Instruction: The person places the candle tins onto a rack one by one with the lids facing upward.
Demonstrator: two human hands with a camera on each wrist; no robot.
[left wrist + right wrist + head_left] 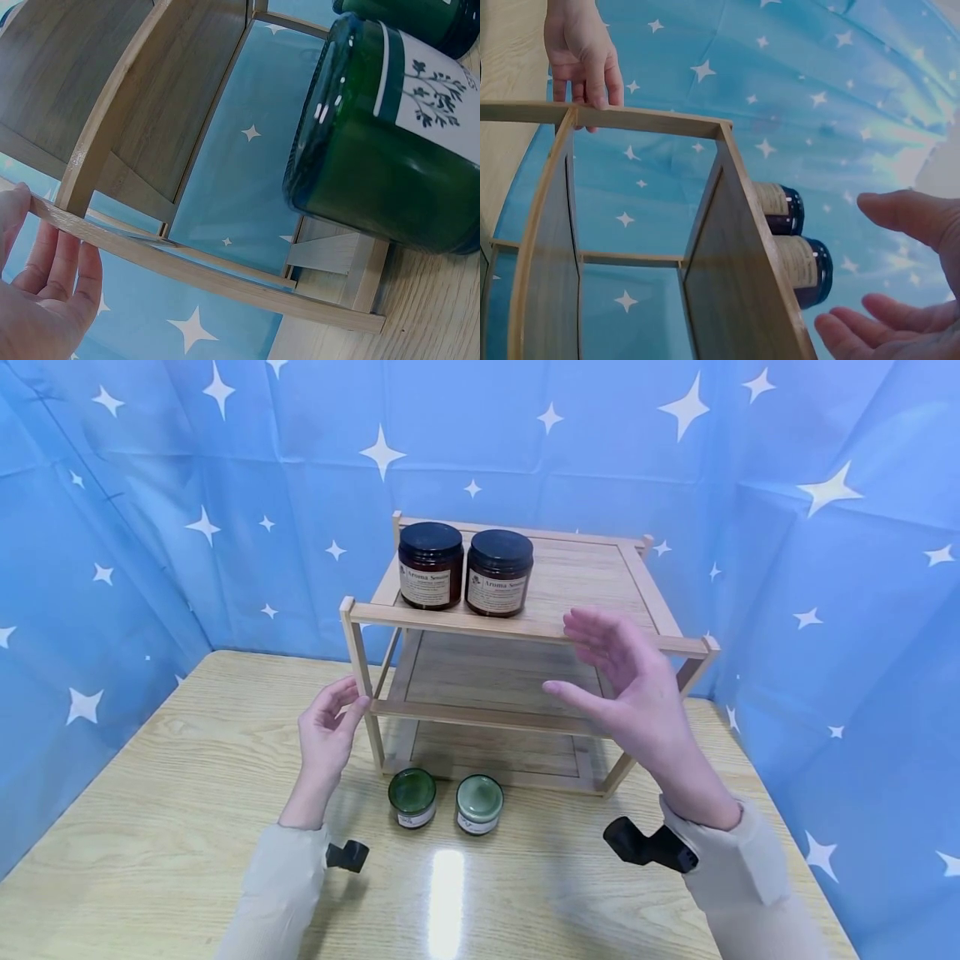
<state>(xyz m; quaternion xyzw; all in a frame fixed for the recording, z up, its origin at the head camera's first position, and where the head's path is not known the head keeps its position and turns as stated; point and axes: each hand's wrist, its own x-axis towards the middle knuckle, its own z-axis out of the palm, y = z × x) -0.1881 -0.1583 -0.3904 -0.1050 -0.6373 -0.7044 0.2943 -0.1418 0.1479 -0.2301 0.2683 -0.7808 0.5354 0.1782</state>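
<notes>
Evidently, in the head view, the left hand (327, 727) steadies the three-tier wooden rack (588, 577) by its left front post (357, 652), thumb and fingers pinching it. The right hand (637, 693) hangs at the right front of the top tier, holding nothing, its thumb spread well away from the fingers. On that tier, left of centre and just behind the front rail (450, 618), two amber jars with black lids (499, 573) stand upright side by side. My reading is that the step in hand is setting jars on the rack, with these two placed. The next move would call for the right hand to come down to the table (187, 777), where a dark green glass jar (412, 797) and a pale green glass jar (480, 804) stand before the bottom tier. The left forearm is near the dark one, and the front rails would need clearing on any lift.

In the left wrist view, the thumb and fingers close on opposite sides of the post; a green jar with a plant-printed label (439, 94) looms near the camera.

In the right wrist view, the right hand's fingers and thumb are parted, clear of both amber jars and the rack; a star-patterned curtain (840, 97) fills the background.
</notes>
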